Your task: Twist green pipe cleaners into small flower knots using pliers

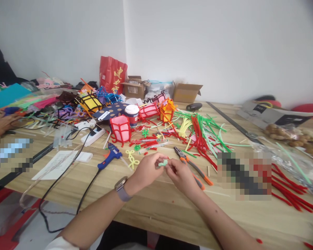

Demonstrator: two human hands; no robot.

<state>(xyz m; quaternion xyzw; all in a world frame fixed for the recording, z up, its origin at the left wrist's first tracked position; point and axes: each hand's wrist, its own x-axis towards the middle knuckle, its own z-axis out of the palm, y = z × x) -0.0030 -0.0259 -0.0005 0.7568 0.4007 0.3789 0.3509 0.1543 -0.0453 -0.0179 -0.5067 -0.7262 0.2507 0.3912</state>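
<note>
Between my two hands is a small pale-green twisted pipe cleaner (163, 163). My left hand (151, 166), wearing a watch at the wrist, pinches it from the left. From the right, the fingers of my right hand (181, 173) close on it too. Just left of my hands lies a bent yellow pipe-cleaner shape (131, 159), with a blue glue gun (109, 156) farther left. Orange-handled pliers (193, 166) rest with jaws apart beyond my right hand. A red-framed pink lantern (120, 129) stands past the glue gun.
Loose green and red pipe cleaners (199, 133) spread right of centre. A lidded paper cup (131, 115), a power strip (93, 136) and more lanterns stand behind. The glue gun's black cord (87, 191) hangs over the front edge. Another person's hand (0, 123) is at far left.
</note>
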